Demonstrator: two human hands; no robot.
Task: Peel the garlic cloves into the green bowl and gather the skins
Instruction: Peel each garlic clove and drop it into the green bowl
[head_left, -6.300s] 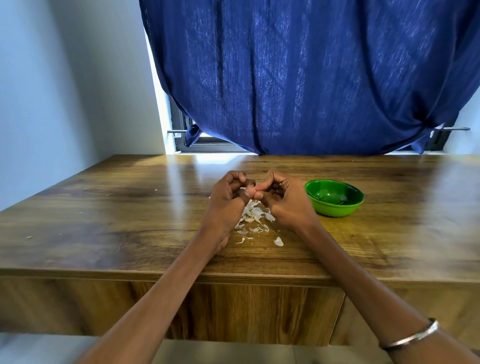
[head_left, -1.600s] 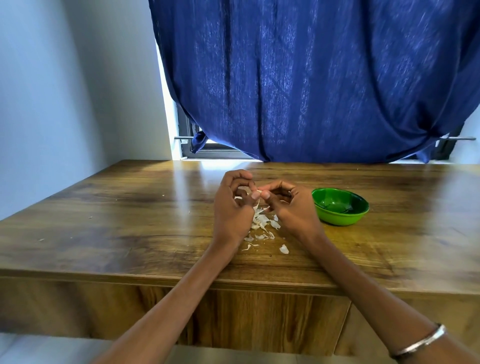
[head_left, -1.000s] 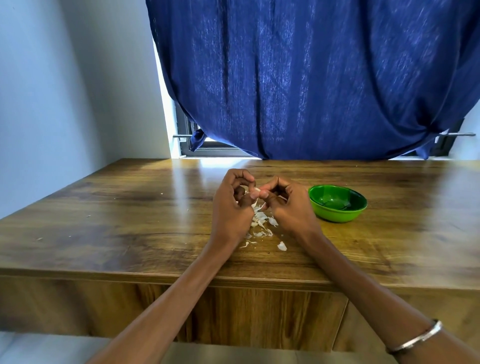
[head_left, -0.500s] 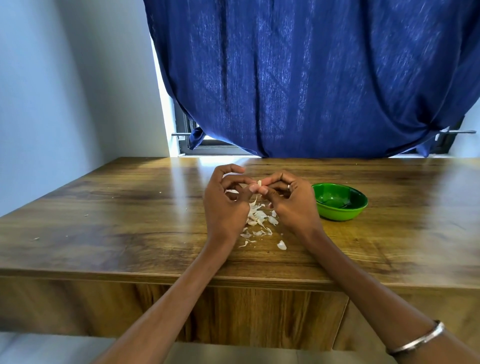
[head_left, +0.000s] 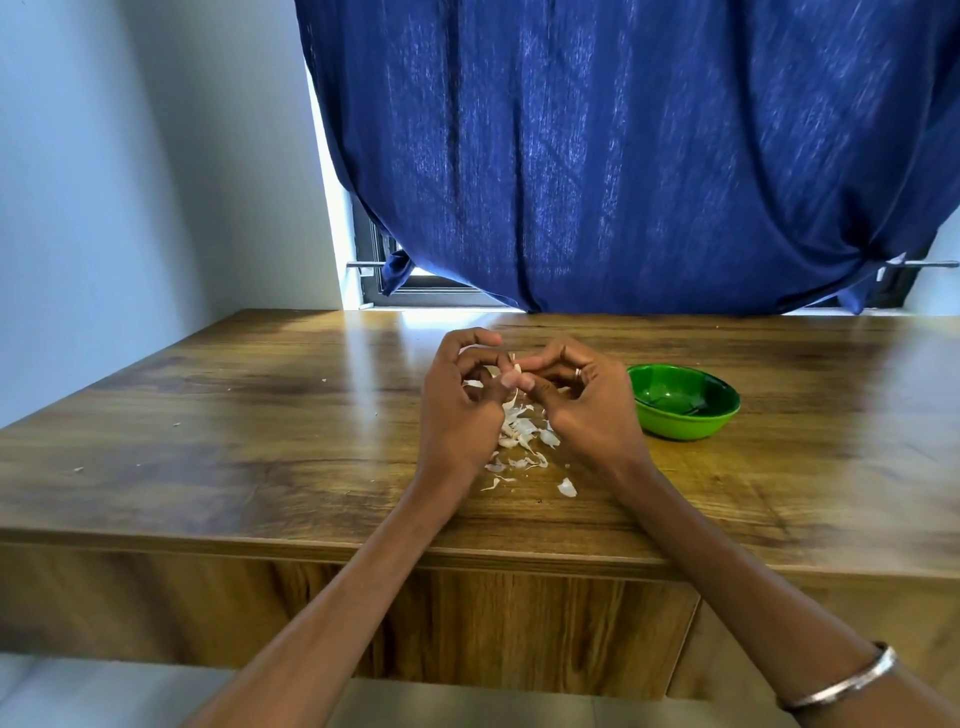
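at frame centre, left hand (head_left: 457, 410) and right hand (head_left: 587, 410) pinch a garlic clove (head_left: 514, 370) over the skins (head_left: 522, 441), stripping it for the green bowl (head_left: 683, 401).

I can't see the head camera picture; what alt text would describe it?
Two bare hands, left hand and right hand, pinch a garlic clove between them above a small pile of white skins on a wooden table. A green bowl sits just right; a blue curtain hangs behind.

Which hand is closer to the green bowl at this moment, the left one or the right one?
The right hand. It sits just left of the green bowl in the image, with a narrow gap between them. The left hand is farther away, beyond the right hand.
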